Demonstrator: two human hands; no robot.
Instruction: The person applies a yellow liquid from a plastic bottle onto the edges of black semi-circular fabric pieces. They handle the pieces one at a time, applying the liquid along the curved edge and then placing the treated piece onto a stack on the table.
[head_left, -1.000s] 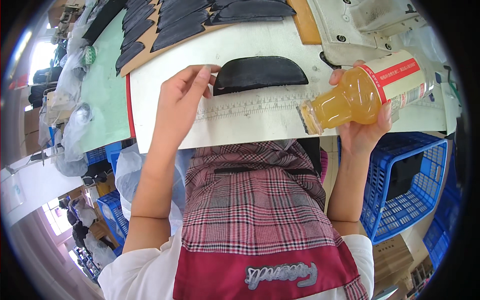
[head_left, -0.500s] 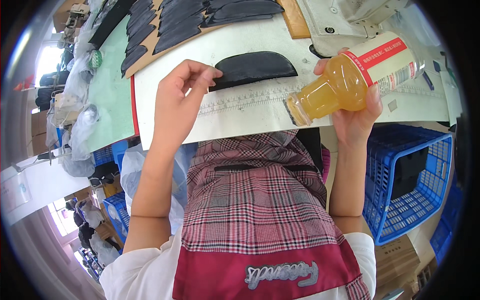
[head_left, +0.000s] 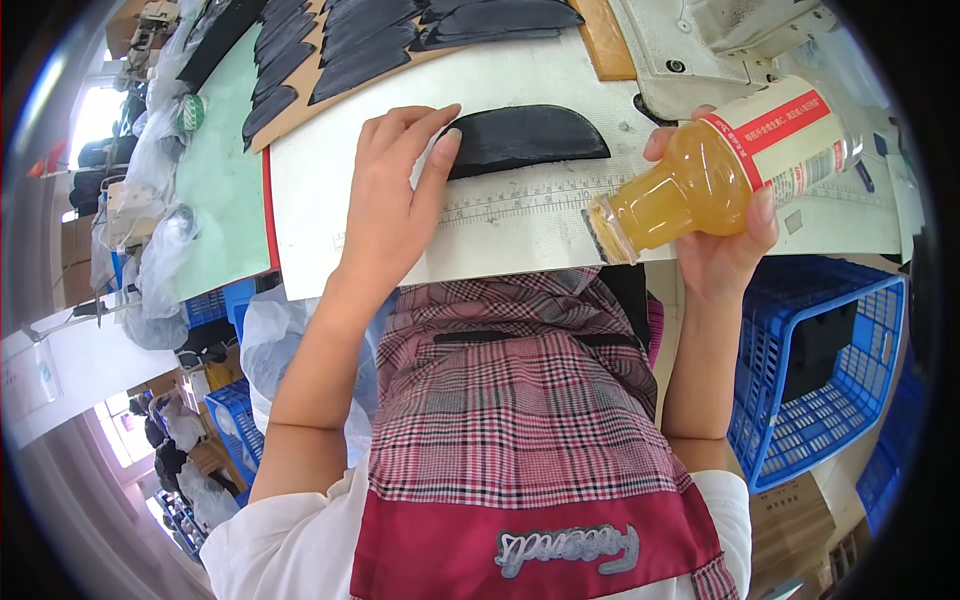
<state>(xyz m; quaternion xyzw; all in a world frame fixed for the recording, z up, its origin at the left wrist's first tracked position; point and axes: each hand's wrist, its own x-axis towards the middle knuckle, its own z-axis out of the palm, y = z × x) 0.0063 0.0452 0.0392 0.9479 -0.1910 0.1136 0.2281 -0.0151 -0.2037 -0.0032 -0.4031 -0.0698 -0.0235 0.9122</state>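
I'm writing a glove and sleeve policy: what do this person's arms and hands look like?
The left hand and right hand are both ungloved, with no ring, watch or bracelet visible. The forearms are uncovered; plain white short sleeves end above the elbows. A checked apron with a dark red band covers the torso.

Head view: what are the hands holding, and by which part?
Right hand: the bottle, around its middle. Left hand: at the left end of the black piece, hold unclear.
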